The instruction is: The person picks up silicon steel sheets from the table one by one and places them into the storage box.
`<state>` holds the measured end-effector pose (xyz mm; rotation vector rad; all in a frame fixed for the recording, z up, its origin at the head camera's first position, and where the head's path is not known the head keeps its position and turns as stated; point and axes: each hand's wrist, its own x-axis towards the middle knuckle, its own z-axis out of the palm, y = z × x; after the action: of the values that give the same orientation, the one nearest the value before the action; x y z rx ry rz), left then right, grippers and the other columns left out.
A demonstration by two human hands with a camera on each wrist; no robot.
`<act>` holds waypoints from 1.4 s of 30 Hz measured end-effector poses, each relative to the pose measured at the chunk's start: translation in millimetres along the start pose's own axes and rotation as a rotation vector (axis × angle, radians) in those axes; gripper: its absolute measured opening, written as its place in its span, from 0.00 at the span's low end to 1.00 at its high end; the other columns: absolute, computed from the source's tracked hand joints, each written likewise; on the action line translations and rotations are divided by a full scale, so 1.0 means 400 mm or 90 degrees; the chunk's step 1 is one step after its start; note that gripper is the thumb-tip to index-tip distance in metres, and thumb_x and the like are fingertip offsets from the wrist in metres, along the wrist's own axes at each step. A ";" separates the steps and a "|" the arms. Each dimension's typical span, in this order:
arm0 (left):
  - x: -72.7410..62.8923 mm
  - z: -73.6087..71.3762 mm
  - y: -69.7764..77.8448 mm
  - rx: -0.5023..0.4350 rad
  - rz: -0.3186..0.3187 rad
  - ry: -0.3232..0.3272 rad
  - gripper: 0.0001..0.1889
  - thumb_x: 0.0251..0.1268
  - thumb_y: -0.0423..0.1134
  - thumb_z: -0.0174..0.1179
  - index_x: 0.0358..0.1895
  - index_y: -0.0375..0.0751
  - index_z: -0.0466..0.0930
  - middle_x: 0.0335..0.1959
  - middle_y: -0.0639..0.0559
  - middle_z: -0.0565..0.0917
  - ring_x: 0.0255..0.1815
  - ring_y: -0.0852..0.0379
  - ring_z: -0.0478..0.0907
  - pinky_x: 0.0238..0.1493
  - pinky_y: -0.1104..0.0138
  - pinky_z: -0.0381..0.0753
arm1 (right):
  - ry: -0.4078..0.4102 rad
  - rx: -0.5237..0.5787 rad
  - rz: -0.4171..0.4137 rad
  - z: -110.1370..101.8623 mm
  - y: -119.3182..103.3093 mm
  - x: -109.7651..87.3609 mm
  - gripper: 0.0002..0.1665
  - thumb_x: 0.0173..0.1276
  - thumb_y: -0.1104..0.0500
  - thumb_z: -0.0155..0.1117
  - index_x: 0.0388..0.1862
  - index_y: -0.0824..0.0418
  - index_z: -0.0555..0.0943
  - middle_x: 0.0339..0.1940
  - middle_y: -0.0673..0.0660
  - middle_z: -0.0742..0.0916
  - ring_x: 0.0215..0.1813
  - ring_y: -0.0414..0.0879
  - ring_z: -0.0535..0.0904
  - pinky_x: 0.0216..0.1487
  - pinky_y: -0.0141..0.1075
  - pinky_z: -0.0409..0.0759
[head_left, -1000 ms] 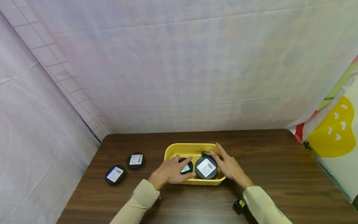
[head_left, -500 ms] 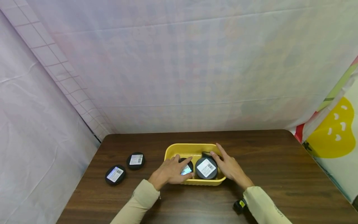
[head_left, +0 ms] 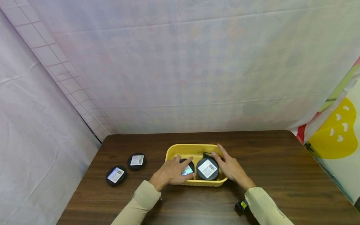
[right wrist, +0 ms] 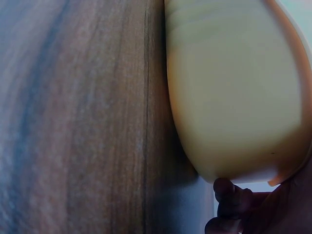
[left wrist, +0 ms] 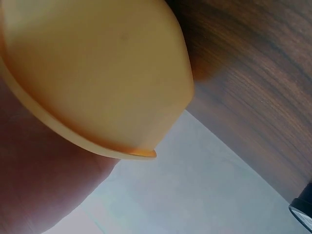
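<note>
In the head view a yellow plastic basket (head_left: 197, 147) stands on the table. My left hand (head_left: 175, 170) reaches over its left end, thumb and forefinger either side of a round black disc (head_left: 187, 169) with a shiny label; the palm hides part of it. Beside that lies a larger round dark disc (head_left: 207, 169) with a white barcode label. A black item (head_left: 207, 154) behind it is partly covered. My right hand (head_left: 230, 165) grips the basket's right end, thumb inside the rim. Curled fingers (right wrist: 234, 200) show against the outer wall in the right wrist view.
Two black discs with labels lie left of the basket, one nearer (head_left: 116, 175) and one farther back (head_left: 136, 161). A small black object with a yellow-green patch (head_left: 241, 207) sits by the right sleeve. A white cloth (head_left: 182, 78) hangs behind the brown wooden table (head_left: 281, 168).
The left thumb has drawn in slightly against the disc, and the disc's shiny label has shifted a little. The right hand, the basket and the other discs stay where they were.
</note>
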<state>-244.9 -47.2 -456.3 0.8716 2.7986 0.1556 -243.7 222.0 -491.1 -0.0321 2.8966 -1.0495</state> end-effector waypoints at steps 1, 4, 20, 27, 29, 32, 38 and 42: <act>0.000 -0.001 0.000 -0.001 0.000 0.001 0.39 0.69 0.73 0.39 0.79 0.62 0.52 0.58 0.41 0.71 0.46 0.54 0.70 0.41 0.63 0.73 | 0.000 -0.001 0.000 0.000 0.000 0.000 0.49 0.71 0.22 0.30 0.83 0.45 0.45 0.71 0.72 0.70 0.66 0.75 0.69 0.60 0.67 0.67; 0.000 0.000 0.000 0.002 0.001 0.003 0.39 0.69 0.73 0.39 0.79 0.62 0.52 0.58 0.42 0.71 0.47 0.53 0.70 0.43 0.62 0.74 | 0.000 -0.002 -0.001 0.001 0.001 0.000 0.49 0.71 0.22 0.31 0.83 0.45 0.45 0.71 0.72 0.70 0.66 0.75 0.69 0.60 0.67 0.68; -0.001 -0.004 -0.003 0.009 0.006 0.036 0.38 0.71 0.70 0.40 0.79 0.59 0.54 0.60 0.43 0.72 0.53 0.51 0.72 0.52 0.58 0.75 | 0.000 -0.009 -0.001 -0.003 -0.002 0.000 0.49 0.71 0.22 0.31 0.83 0.45 0.45 0.71 0.71 0.71 0.66 0.76 0.69 0.59 0.67 0.68; -0.006 -0.011 -0.006 -0.004 0.004 0.041 0.36 0.73 0.68 0.41 0.79 0.59 0.55 0.61 0.43 0.73 0.54 0.52 0.72 0.55 0.58 0.75 | -0.001 -0.007 -0.002 -0.004 -0.002 0.002 0.49 0.71 0.22 0.31 0.83 0.45 0.45 0.72 0.71 0.70 0.66 0.75 0.69 0.59 0.67 0.68; -0.007 -0.013 -0.005 -0.006 0.004 0.044 0.36 0.73 0.68 0.41 0.79 0.59 0.55 0.60 0.43 0.73 0.53 0.52 0.72 0.54 0.58 0.75 | 0.000 -0.007 -0.002 -0.003 -0.002 0.001 0.49 0.71 0.22 0.31 0.83 0.45 0.45 0.71 0.71 0.71 0.65 0.75 0.69 0.59 0.67 0.68; -0.009 -0.016 -0.005 -0.010 0.003 0.044 0.35 0.73 0.67 0.42 0.79 0.59 0.54 0.60 0.43 0.73 0.51 0.53 0.72 0.52 0.59 0.75 | 0.000 -0.006 -0.002 -0.003 -0.001 0.001 0.50 0.71 0.22 0.31 0.83 0.45 0.45 0.71 0.71 0.71 0.66 0.75 0.69 0.59 0.67 0.68; -0.015 -0.026 -0.008 0.004 0.017 0.053 0.35 0.74 0.65 0.43 0.79 0.57 0.55 0.55 0.46 0.74 0.44 0.56 0.69 0.45 0.62 0.73 | -0.004 -0.002 -0.003 -0.003 0.000 0.000 0.50 0.71 0.22 0.31 0.83 0.45 0.44 0.72 0.71 0.70 0.66 0.75 0.69 0.60 0.67 0.68; -0.020 -0.035 -0.011 0.014 0.038 0.073 0.33 0.75 0.62 0.45 0.78 0.55 0.57 0.53 0.47 0.75 0.43 0.57 0.69 0.44 0.63 0.73 | -0.004 -0.002 -0.003 -0.004 0.000 -0.001 0.50 0.70 0.22 0.31 0.83 0.44 0.44 0.72 0.71 0.70 0.66 0.75 0.69 0.61 0.67 0.67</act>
<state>-244.2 -55.7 -442.0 0.9810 2.8856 0.1905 -243.6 222.9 -489.7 -0.0423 2.8934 -1.0436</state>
